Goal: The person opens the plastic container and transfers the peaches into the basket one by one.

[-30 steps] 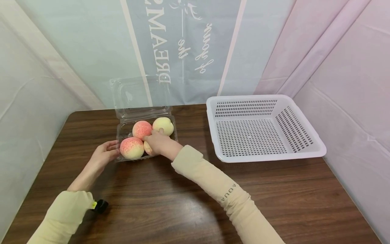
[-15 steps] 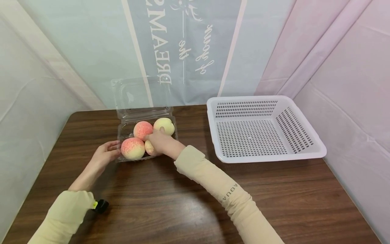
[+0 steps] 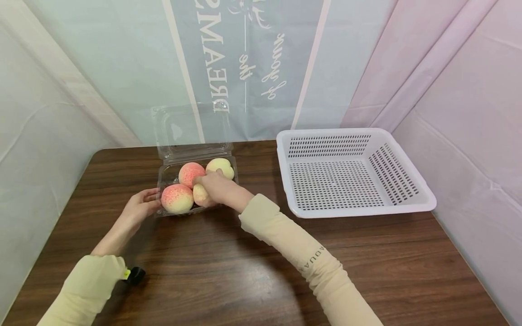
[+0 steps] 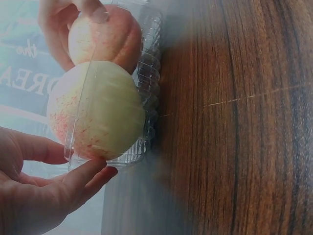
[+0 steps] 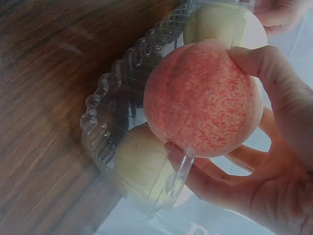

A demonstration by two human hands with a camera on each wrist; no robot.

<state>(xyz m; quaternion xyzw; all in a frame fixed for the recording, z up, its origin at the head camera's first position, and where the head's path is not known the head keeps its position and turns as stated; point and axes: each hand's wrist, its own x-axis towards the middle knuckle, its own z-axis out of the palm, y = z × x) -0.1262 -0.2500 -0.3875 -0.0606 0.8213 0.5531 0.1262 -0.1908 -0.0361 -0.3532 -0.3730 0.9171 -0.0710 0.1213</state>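
A clear plastic clamshell container (image 3: 195, 153) lies on the table with its lid raised at the back. My right hand (image 3: 220, 186) grips the front right peach (image 3: 202, 195) inside it; the right wrist view has the thumb and fingers on opposite sides of this reddish peach (image 5: 205, 98). Beside it sit a red-speckled peach (image 3: 177, 198), a pink peach (image 3: 191, 174) and a pale peach (image 3: 220, 167). At the container's left wall, my left hand (image 3: 140, 206) touches the plastic from outside with extended fingers. In the left wrist view, its fingertips (image 4: 100, 169) meet the wall near the speckled peach (image 4: 98, 110).
A white perforated plastic basket (image 3: 297, 212) stands on the right of the wooden table (image 3: 204, 271). The printed cloth (image 3: 253, 59) hangs right behind the table's back edge. A small black device (image 3: 135, 275) sits at the left cuff.
My right hand has shifted slightly to the right, and more of the peach under it now shows. The left hand and the container stay in place.
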